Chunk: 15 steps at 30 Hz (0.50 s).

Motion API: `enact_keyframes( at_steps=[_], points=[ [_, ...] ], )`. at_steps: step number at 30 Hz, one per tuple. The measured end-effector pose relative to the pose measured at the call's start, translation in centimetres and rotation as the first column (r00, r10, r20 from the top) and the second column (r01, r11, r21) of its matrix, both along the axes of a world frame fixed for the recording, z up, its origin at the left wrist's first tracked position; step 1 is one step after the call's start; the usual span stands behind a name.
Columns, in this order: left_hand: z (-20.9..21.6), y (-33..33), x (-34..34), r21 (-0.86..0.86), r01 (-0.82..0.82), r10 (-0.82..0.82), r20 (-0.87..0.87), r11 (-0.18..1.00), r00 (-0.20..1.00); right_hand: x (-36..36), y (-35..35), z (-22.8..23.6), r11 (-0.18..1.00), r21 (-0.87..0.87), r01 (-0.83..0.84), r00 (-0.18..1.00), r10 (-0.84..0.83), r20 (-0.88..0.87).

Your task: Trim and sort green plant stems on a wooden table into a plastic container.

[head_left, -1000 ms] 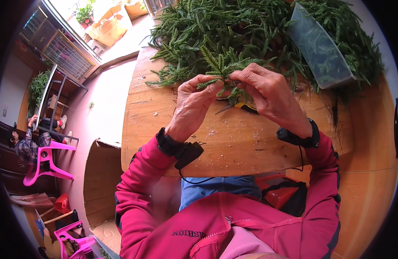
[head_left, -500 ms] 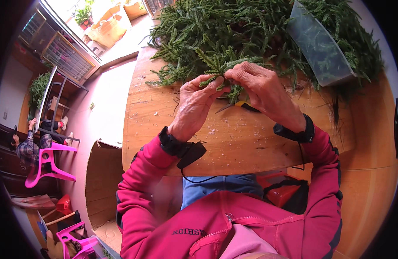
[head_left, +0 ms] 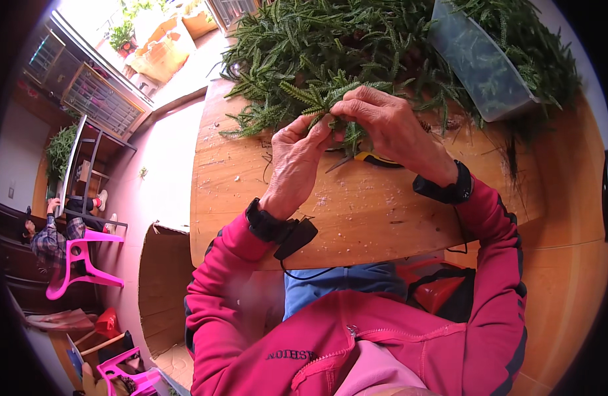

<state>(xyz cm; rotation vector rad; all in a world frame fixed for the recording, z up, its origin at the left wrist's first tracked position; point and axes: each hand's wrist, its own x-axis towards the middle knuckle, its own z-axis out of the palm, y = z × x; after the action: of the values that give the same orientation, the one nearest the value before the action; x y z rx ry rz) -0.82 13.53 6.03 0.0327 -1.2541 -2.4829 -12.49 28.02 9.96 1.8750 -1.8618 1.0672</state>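
Both hands, left (head_left: 296, 158) and right (head_left: 383, 125), close their grip on a green sprig (head_left: 324, 99); beyond the grip, a clear tub (head_left: 479, 63) holds more greenery over the bench (head_left: 357, 211).

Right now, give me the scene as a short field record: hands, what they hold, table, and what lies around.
left hand: fingers pinched on the green sprig
right hand: curled over the same sprig from the other side
sprig: held above the table, just in front of the pile
snips: yellow-handled, lying on the table under the hands
table: wooden, scattered with small crumbs
pile of green branches: heaped on the far side of the table
plastic tub: clear, tilted, amid the branches at far right
pink chair: on the floor at left
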Motion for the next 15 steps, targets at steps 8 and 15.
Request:
enact_keyframes(
  at_steps=[8, 15],
  points=[
    [0.7, 0.4, -0.2, -0.061, -0.060, 0.061, 0.014, 0.996, 0.998, 0.1, -0.5, -0.3, 0.996, -0.071, 0.047, 0.992, -0.039, 0.117],
    [1.0, 0.9, -0.2, -0.123, 0.013, -0.010, 0.022, 0.992, 1.000, 0.9, -0.4, 1.6, 0.969, -0.184, 0.166, 0.986, -0.168, 0.003]
  ],
)
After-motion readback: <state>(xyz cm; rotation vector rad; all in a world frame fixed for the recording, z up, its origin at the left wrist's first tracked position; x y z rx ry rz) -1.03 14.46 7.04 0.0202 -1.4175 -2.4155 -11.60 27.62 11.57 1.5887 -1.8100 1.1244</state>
